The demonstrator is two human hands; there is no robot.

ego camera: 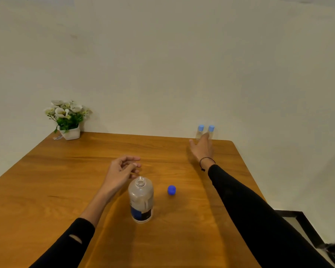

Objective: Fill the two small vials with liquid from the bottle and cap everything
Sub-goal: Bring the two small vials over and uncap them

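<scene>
A clear plastic bottle (pixel 141 200) with a dark label stands uncapped in the middle of the wooden table (pixel 46 180). Its blue cap (pixel 171 190) lies on the table just to the right. Two small clear vials with light blue caps, the left vial (pixel 200 130) and the right vial (pixel 211 130), stand side by side at the far right corner against the wall. My right hand (pixel 201 149) stretches out to them with fingers spread, its fingertips covering their lower parts. My left hand (pixel 122 169) hovers just behind the bottle, fingers loosely curled and holding nothing.
A small white pot of white flowers (pixel 68 120) stands at the far left corner of the table. A cream wall rises right behind the table. A dark chair frame (pixel 302 225) shows past the table's right edge.
</scene>
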